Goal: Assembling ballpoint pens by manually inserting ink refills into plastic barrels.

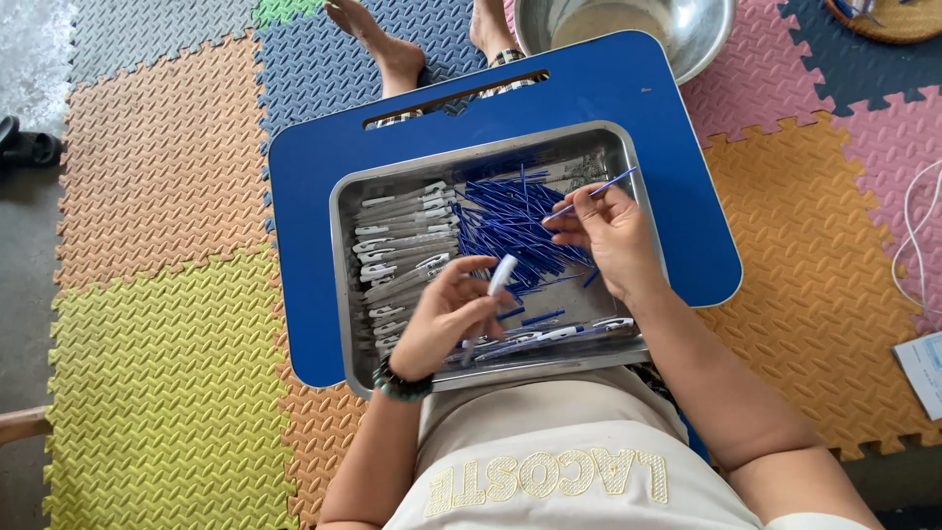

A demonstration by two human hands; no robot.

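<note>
The left hand (442, 314) grips a white pen barrel (496, 285) over the steel tray (343, 285). The right hand (608, 236) pinches a thin blue refill (599, 191). This looks like pen assembly; next the refill's tip needs lining up with the barrel's opening. Beyond lie loose refills (505, 221).

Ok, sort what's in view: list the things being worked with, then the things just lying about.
In use:
left hand holding a pen barrel
right hand holding a blue refill
metal tray
pile of refills
row of barrels
blue lap table

Lying about:
metal bowl
sandal
white cable
paper
</note>
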